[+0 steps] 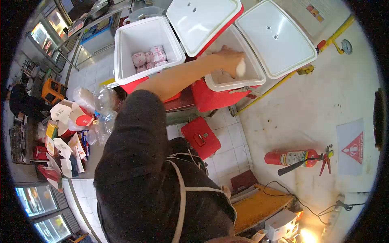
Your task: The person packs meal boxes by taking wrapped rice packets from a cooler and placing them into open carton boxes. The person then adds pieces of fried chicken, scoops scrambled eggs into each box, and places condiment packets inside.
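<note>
The left hand [230,60] dips into an open cooler box [216,97], by a pale lump [240,68]; I cannot tell if it is clamped on that or apart. I cannot see the right hand. 1 red-edged lid [204,24] leans over the box, so a bump could make it fall. Wrapped packets [157,53] in the other cooler box [125,50] could get warm, with its top open.

Mostly bright, a bit soft. Warm light [308,235] blown out below the fire extinguisher [293,158]; glare on the cooler lid [279,48] above it. Lit cabinets [36,202] far left of it. Dark sleeve [131,133] loses detail. Strong fisheye bend, black vignette.
</note>
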`<action>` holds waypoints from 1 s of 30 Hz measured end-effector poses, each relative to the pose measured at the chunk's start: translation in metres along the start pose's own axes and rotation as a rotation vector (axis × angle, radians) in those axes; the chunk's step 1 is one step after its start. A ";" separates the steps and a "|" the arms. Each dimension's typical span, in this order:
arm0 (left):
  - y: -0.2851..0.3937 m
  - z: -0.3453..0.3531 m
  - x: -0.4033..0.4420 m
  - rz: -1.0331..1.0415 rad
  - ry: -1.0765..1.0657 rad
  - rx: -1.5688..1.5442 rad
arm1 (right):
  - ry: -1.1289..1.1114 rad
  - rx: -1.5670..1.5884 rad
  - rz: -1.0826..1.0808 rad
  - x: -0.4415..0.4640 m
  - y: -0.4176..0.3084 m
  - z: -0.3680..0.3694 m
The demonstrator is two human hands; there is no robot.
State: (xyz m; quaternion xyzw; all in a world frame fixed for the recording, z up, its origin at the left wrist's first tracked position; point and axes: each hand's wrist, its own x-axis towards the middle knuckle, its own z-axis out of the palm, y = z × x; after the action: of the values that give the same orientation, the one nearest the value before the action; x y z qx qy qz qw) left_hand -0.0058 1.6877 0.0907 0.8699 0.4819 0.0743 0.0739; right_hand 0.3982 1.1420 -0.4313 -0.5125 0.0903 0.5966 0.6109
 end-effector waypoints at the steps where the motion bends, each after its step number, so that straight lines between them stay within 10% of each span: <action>1: 0.014 -0.006 -0.011 0.074 0.129 -0.070 | -0.198 0.022 0.048 0.012 -0.002 -0.006; 7: 0.034 -0.092 -0.136 0.240 0.477 -0.600 | -1.113 0.308 0.419 0.020 -0.015 0.033; 9: -0.003 -0.116 -0.178 0.080 0.368 -0.929 | 0.146 -0.206 0.205 0.000 -0.006 0.058; 14: -0.177 -0.116 -0.221 -0.475 0.237 -1.378 | 0.124 -0.255 0.052 -0.028 0.018 0.072; 17: -0.282 -0.065 -0.230 0.199 -0.092 0.176 | 0.244 -0.182 0.065 -0.040 0.027 0.098; 21: -0.216 0.028 -0.099 -0.243 -0.176 -0.717 | 0.310 -0.279 -0.247 -0.083 0.068 0.130; 23: -0.163 0.075 -0.061 -0.274 -0.217 -0.846 | 0.465 -0.587 -0.515 -0.046 0.107 0.108; 25: -0.135 0.109 -0.030 -0.212 -0.250 -0.800 | 0.690 -0.262 -0.775 -0.035 0.150 0.127; 27: -0.118 0.131 -0.009 -0.160 -0.281 -0.727 | 0.910 -1.821 -0.574 -0.034 0.167 0.136; 30: -0.093 0.148 0.001 -0.132 -0.315 -0.670 | 0.791 -1.220 -0.436 -0.051 0.202 0.152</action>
State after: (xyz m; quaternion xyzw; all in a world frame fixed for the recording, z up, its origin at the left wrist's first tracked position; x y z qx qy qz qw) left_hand -0.0527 1.7293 -0.0729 0.7652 0.4687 0.0884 0.4324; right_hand 0.1419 1.1731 -0.4292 -0.9416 -0.1467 0.1784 0.2451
